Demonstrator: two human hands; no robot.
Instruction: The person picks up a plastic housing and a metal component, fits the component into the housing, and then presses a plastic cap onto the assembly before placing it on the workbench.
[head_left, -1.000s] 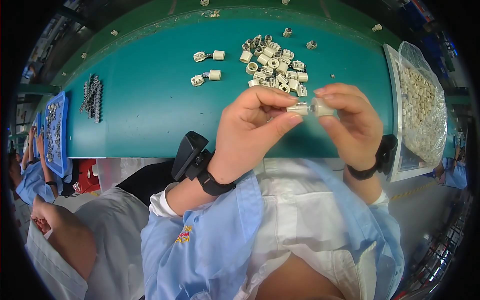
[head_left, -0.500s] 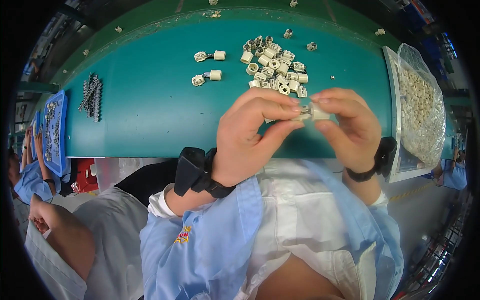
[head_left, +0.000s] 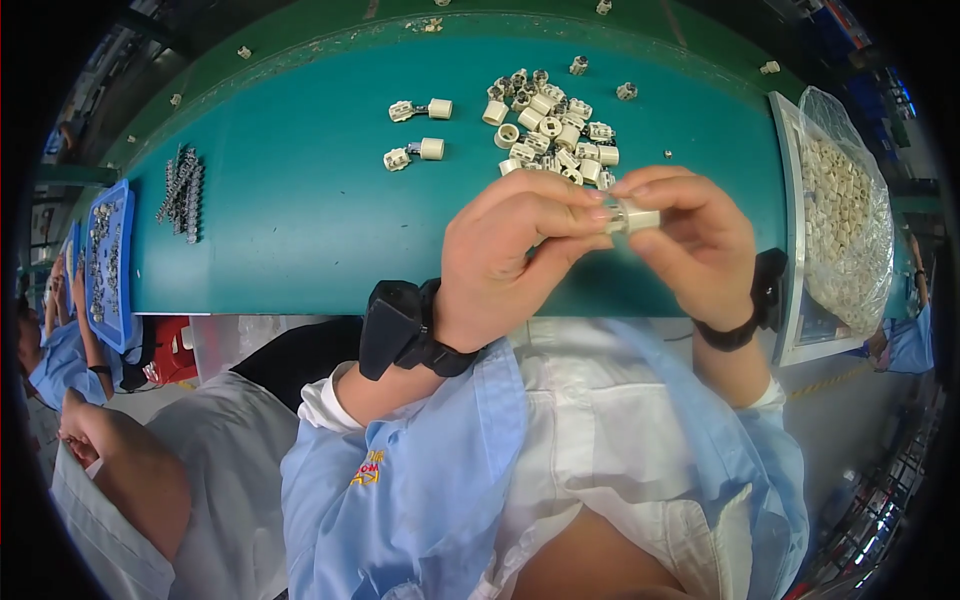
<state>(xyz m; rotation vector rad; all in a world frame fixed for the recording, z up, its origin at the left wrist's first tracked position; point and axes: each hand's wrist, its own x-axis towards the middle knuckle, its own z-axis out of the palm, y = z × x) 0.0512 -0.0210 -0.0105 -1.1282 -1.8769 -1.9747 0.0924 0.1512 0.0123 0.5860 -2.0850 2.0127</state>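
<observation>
Between my two hands is a small cream plastic fitting [head_left: 641, 219], with a round cap at its right end and a narrower piece at its left. My left hand [head_left: 510, 245] pinches the narrower end between thumb and fingertips, which partly cover it. Thumb and fingers of my right hand [head_left: 700, 235] grip the cap. Just beyond my fingers lies a pile of similar cream fittings [head_left: 548, 126], some with dark metal inside. Farther left, two fittings, an upper one [head_left: 439, 109] and a lower one [head_left: 431, 149], lie on the green table [head_left: 300, 220].
Dark coiled strips [head_left: 181, 195] lie at the left, near a blue tray [head_left: 126, 270] of small parts. At the right, a clear bag [head_left: 840, 200] full of cream parts rests in a white-edged tray [head_left: 788, 240]. A seated person's arm [head_left: 135, 470] is close on my left.
The fitting has turned slightly in my fingers, and its cap tilts differently. My right fingers have shifted a little left and up along it.
</observation>
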